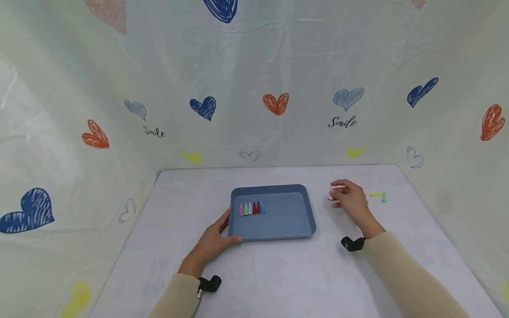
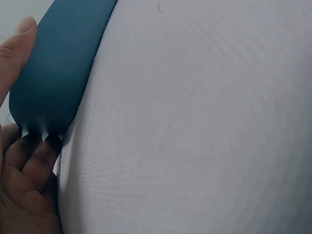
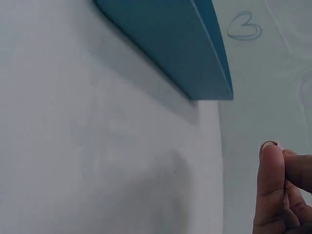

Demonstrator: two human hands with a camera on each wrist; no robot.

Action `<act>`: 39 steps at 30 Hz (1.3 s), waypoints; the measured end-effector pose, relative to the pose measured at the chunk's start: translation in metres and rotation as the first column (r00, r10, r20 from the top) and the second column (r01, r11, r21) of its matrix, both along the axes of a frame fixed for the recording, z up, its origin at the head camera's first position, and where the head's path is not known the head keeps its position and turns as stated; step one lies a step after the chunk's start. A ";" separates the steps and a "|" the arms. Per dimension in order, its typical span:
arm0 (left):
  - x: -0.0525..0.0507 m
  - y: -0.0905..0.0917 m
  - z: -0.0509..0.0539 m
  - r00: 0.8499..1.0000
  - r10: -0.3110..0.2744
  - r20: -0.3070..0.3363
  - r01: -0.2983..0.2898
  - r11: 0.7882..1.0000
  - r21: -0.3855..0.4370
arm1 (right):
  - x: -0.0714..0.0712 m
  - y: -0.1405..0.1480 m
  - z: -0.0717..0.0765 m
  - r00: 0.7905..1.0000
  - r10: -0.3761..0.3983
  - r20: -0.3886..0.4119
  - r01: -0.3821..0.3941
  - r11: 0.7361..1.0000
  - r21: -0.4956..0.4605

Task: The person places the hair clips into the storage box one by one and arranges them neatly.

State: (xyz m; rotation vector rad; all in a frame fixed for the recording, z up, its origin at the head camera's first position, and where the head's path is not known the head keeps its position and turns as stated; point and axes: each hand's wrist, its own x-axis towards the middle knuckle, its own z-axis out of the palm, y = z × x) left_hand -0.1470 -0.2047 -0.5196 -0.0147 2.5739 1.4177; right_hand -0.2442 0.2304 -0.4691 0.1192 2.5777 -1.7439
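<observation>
A blue-grey tray (image 1: 284, 223) lies on the table, and my left hand (image 1: 212, 243) holds its near left corner. In the left wrist view my thumb lies along the tray wall (image 2: 58, 68), with curled fingertips against the corner. Several snap hair clips (image 1: 250, 208), pink, green, pale, red and blue, stand in a row inside the tray at its left. To the right of the tray my right hand (image 1: 351, 201) pinches a pink hair clip (image 1: 330, 194) between thumb and fingers, mostly hidden by them. In the right wrist view only a sliver of that clip shows.
A yellow hair clip (image 1: 375, 194) and a green hair clip (image 1: 384, 197) lie on the white table (image 1: 274, 278) beyond my right hand. A curtain printed with hearts (image 1: 274, 132) hangs behind the table's far edge and along both sides.
</observation>
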 end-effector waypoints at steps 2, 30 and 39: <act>0.000 0.000 0.001 1.000 0.000 0.002 0.000 1.000 0.002 | 0.000 -0.009 0.004 1.000 0.011 -0.006 -0.011 1.000 -0.012; -0.001 -0.001 -0.001 1.000 0.003 -0.006 -0.002 1.000 0.003 | -0.016 -0.152 -0.017 0.991 0.133 -0.016 -0.134 0.986 -0.099; -0.001 -0.001 -0.002 1.000 0.000 -0.010 0.000 1.000 0.004 | -0.015 -0.169 -0.032 0.985 0.173 -0.005 -0.173 0.983 0.062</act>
